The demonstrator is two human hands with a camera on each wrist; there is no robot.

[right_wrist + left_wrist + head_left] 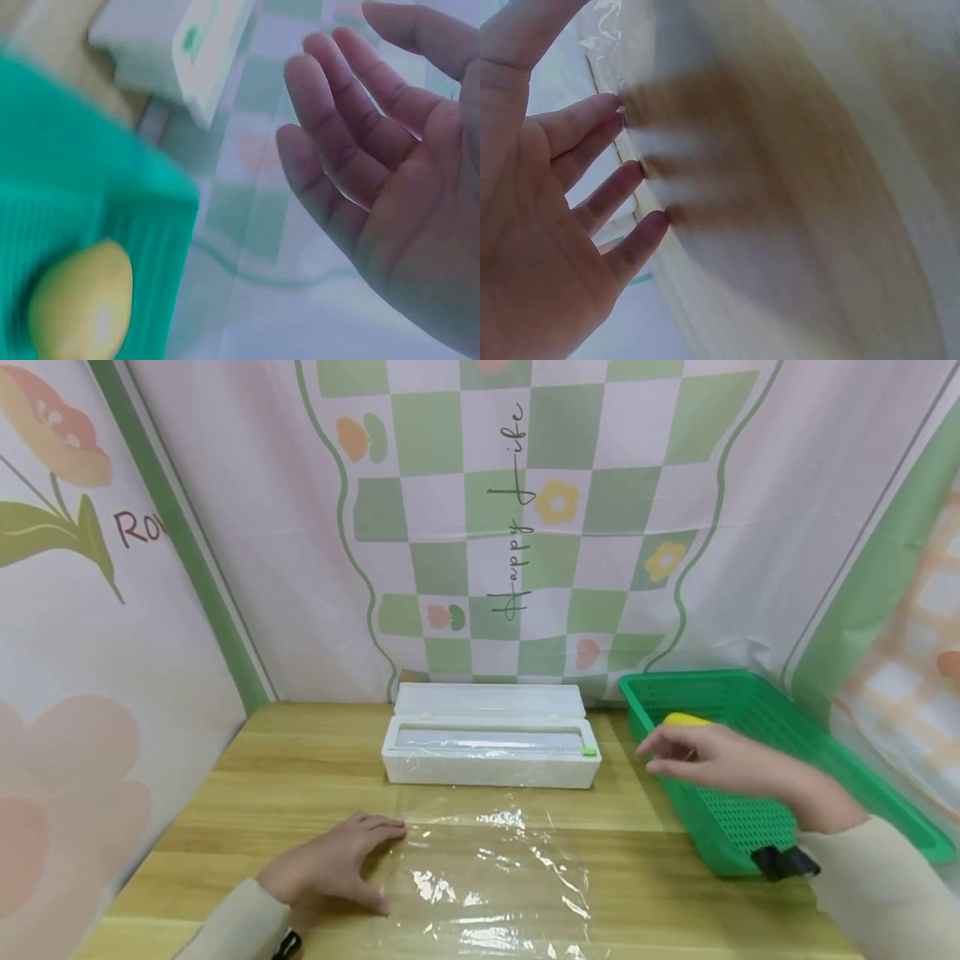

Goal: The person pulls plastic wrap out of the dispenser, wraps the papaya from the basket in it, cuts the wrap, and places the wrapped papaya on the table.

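Observation:
A clear sheet of plastic wrap (pixel 491 881) lies spread on the wooden table, running out from a white wrap dispenser box (pixel 491 768). The box's lid is raised; a roll (pixel 487 741) shows inside and a small green slider (pixel 588 752) sits at its right end. At the sheet's left edge rests my left hand (pixel 337 864), fingers apart, fingertips on the table in the left wrist view. My right hand (pixel 720 762) hovers over the left side of a green basket (pixel 720 860), its loosely bent fingers holding nothing. Below it is a smooth yellow rounded thing (pixel 82 304) in the basket, partly hidden by the hand in the head view.
The perforated basket stands at the table's right side. Behind the box hangs a checkered curtain (pixel 495 527) with printed flowers, and more printed cloth (pixel 97 693) closes off the left side. Bare wood (pixel 300 777) shows left of the box.

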